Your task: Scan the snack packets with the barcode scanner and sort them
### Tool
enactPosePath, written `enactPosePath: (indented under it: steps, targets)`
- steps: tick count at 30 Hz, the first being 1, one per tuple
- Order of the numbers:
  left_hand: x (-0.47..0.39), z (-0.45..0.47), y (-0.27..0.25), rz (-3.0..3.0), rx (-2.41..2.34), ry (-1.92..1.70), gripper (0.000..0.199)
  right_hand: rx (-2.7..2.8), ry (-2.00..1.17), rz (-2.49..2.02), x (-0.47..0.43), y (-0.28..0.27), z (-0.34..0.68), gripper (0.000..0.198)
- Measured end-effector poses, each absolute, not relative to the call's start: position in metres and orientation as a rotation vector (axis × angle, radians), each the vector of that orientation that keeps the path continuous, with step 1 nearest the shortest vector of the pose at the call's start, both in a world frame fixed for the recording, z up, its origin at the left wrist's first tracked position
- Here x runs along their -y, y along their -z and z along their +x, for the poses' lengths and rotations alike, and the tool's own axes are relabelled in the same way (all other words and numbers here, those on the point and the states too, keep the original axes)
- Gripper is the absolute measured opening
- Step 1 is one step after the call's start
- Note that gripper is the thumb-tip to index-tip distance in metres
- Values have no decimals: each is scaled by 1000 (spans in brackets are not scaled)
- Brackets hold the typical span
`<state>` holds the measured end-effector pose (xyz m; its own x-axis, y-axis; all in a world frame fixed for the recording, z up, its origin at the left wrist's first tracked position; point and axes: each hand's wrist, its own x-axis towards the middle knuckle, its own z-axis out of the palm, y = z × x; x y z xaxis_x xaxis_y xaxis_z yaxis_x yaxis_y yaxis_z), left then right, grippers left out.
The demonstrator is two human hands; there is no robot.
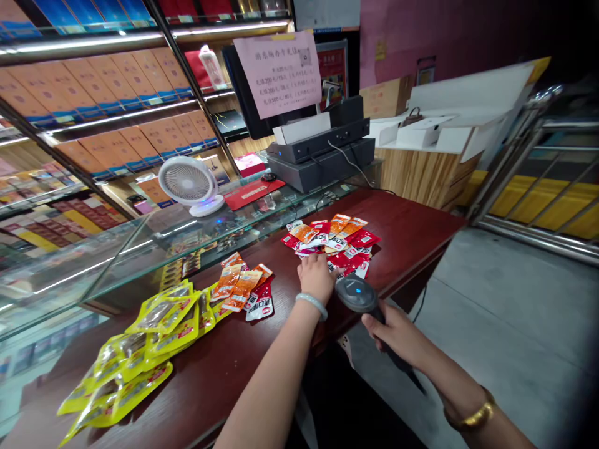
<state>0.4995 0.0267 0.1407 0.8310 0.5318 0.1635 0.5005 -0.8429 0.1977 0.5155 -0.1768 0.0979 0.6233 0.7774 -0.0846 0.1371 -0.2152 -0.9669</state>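
Note:
My right hand [395, 333] is wrapped round the grip of a dark barcode scanner [358, 294], which shows a small blue light on its head. My left hand [316, 277], wearing a pale bangle at the wrist, rests at the near edge of a pile of small snack packets [344, 240] in red, orange and white. Its thumb stands apart from the fingers, whose tips are partly hidden against the packets. To the left lies a smaller group of orange and red packets [243, 287]. Beside that, larger yellow snack bags [154, 340] overlap in a heap.
The dark red wooden counter [299, 330] adjoins a glass display case [154, 249]. On the glass stand a white fan [189, 184] and a black cash-register unit [322, 153] with a monitor bearing a pink notice [281, 75]. Metal railing [543, 231] stands at right.

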Motion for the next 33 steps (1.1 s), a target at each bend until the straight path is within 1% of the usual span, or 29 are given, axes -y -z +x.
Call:
enactPosePath:
  steps: [5, 11, 16, 18, 22, 26, 29, 31, 33]
  targets:
    - [-32, 492, -140, 2896, -789, -234, 44, 698, -696, -1710, 182, -93, 522, 47]
    - [-40, 465, -142, 2858, -902, -188, 43, 698, -646, -1703, 174, -94, 523, 47]
    - [-40, 449, -142, 2815, -905, -229, 37, 735, -645, -1693, 166, -101, 521, 48]
    - [-40, 444, -143, 2803, -912, -261, 37, 747, -651, -1672, 162, -104, 518, 49]
    - [-58, 423, -149, 2739, -1066, -287, 43, 772, -695, -1625, 152, -111, 508, 48]
    - [-104, 381, -166, 2607, -1363, -254, 43, 824, -752, -1555, 135, -117, 497, 48]
    - [-138, 346, -179, 2511, -1621, -229, 51, 878, -770, -1521, 121, -119, 492, 48]
    - [-148, 333, -182, 2512, -1773, -363, 60, 901, -780, -1503, 115, -119, 491, 48]
    - [-147, 335, -180, 2578, -1779, -584, 68, 904, -784, -1497, 113, -117, 491, 49]
